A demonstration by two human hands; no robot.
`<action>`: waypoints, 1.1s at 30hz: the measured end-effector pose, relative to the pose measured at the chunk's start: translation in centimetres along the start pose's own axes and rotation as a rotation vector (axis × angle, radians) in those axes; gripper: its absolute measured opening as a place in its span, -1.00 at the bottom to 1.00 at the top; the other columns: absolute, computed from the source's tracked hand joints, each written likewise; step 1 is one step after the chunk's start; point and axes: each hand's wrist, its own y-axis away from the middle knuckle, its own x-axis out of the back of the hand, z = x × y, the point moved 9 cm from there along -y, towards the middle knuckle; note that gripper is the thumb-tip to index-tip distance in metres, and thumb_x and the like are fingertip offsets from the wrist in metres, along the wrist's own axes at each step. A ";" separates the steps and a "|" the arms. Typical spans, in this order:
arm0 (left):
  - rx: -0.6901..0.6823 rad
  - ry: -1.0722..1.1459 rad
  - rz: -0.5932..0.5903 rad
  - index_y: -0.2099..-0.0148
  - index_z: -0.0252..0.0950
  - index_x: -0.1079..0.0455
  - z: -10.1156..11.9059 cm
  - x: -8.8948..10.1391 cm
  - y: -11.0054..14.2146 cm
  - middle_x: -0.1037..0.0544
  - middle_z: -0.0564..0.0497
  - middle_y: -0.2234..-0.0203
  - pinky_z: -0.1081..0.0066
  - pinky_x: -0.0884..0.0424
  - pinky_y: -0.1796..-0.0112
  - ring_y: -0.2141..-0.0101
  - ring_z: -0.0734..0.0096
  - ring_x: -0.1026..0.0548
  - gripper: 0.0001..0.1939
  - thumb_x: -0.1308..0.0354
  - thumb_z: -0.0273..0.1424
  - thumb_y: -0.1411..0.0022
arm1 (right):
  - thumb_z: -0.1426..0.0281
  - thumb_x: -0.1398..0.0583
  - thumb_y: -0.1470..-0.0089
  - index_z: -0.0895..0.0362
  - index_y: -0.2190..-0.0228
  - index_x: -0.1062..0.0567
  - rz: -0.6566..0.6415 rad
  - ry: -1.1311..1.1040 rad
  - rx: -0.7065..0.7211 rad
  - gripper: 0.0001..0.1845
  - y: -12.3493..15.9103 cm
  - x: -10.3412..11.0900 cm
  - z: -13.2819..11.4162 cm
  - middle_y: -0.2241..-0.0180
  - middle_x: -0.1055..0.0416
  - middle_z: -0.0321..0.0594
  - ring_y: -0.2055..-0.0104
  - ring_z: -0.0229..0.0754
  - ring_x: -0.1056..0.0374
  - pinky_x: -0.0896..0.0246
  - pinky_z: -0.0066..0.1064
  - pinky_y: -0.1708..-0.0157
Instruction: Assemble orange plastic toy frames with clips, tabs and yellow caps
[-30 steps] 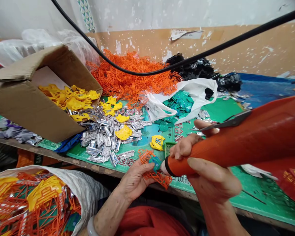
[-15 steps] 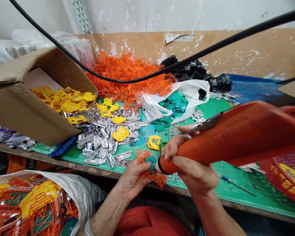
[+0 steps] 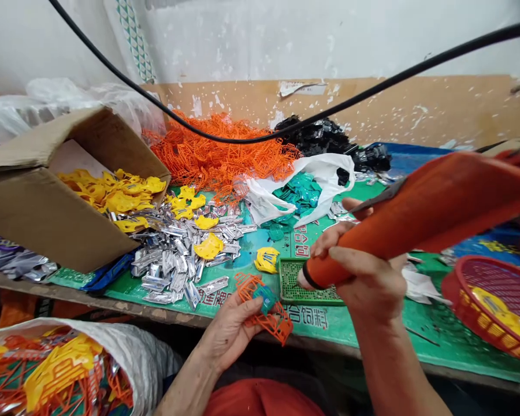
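Note:
My left hand [image 3: 231, 326] is closed on an orange plastic frame [image 3: 277, 327] near the table's front edge. A teal plastic piece [image 3: 266, 298] lies across the frame's middle, under my thumb. My right hand [image 3: 368, 277] is wrapped round a power screwdriver [image 3: 398, 222] with an orange cover and a dark lever along its top. The screwdriver slants down to the left, its pale nose over a shallow green tray [image 3: 288, 294] with a perforated bottom. Dark specks in the tray are too small to name. A yellow plastic piece [image 3: 267, 260] lies just left of the tray.
Shiny metal pieces [image 3: 173, 260] spread beside a cardboard box [image 3: 47, 214] of yellow parts. Behind are an orange frame heap [image 3: 225, 144] and a white bag [image 3: 329, 173] of teal pieces. A red basket [image 3: 455, 289] stands right, a filled sack [image 3: 151, 358] lower left. A black cable [image 3: 251, 140] hangs across.
My right hand has moved the screwdriver right, off the teal piece and over the green tray. My left hand still holds the orange frame. The view has shifted slightly.

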 end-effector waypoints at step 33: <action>-0.077 0.006 0.235 -0.04 -0.26 -0.41 2.0 1.4 0.9 -0.65 -0.04 0.21 0.48 -0.51 0.56 0.48 0.41 -0.60 -0.56 -0.20 -0.65 -0.11 | 0.54 -0.11 -0.15 0.16 0.31 -0.52 -0.511 1.761 -0.090 -0.82 -1.8 12.5 8.5 0.15 -0.45 -0.17 0.09 -0.13 -0.34 -0.24 -0.26 0.10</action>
